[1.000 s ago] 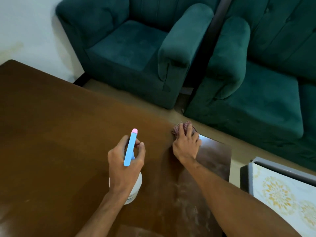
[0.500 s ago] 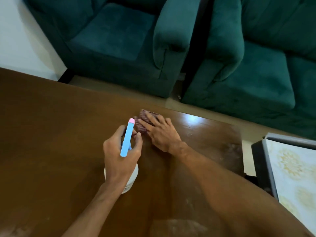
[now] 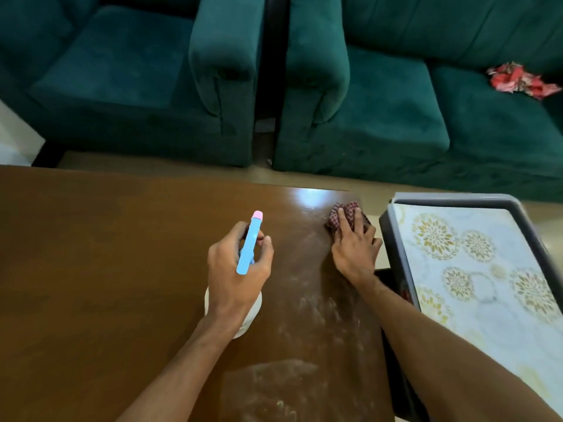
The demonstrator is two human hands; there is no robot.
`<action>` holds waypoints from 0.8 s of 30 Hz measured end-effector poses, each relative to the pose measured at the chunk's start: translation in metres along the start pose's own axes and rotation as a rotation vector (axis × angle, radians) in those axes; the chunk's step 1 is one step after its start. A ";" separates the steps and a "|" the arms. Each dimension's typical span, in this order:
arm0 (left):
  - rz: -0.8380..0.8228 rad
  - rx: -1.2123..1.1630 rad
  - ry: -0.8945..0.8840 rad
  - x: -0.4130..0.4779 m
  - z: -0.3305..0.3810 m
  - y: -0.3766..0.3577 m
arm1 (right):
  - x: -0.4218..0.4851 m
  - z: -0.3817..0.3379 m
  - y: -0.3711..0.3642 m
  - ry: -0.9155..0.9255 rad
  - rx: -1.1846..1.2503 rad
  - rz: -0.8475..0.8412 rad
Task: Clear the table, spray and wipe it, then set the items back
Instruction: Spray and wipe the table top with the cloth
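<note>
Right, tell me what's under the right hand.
A crumpled maroon checked cloth lies under the right hand, pressed onto the brown wooden table near its far right corner. The palm covers most of the cloth.

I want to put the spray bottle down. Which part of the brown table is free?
The wide stretch of the table left of the left hand and its spray bottle is bare. The far right corner is taken: the right hand presses the cloth there, beside the patterned tray.
</note>
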State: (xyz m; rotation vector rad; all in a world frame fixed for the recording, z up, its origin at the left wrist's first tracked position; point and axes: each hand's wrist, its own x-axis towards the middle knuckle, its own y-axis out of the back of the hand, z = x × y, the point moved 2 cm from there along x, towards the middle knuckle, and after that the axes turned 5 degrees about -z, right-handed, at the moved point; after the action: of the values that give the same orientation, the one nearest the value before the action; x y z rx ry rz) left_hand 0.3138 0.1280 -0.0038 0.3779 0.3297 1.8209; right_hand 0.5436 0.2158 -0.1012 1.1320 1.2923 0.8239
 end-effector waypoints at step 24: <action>0.066 0.096 0.048 -0.108 0.027 0.004 | -0.127 0.024 -0.034 0.046 -0.010 0.000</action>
State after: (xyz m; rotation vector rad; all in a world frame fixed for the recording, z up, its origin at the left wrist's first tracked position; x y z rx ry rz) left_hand 0.3493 0.0241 0.0126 0.4166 0.4441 1.8851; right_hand 0.5453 0.0819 -0.0974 1.1104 1.3247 0.8595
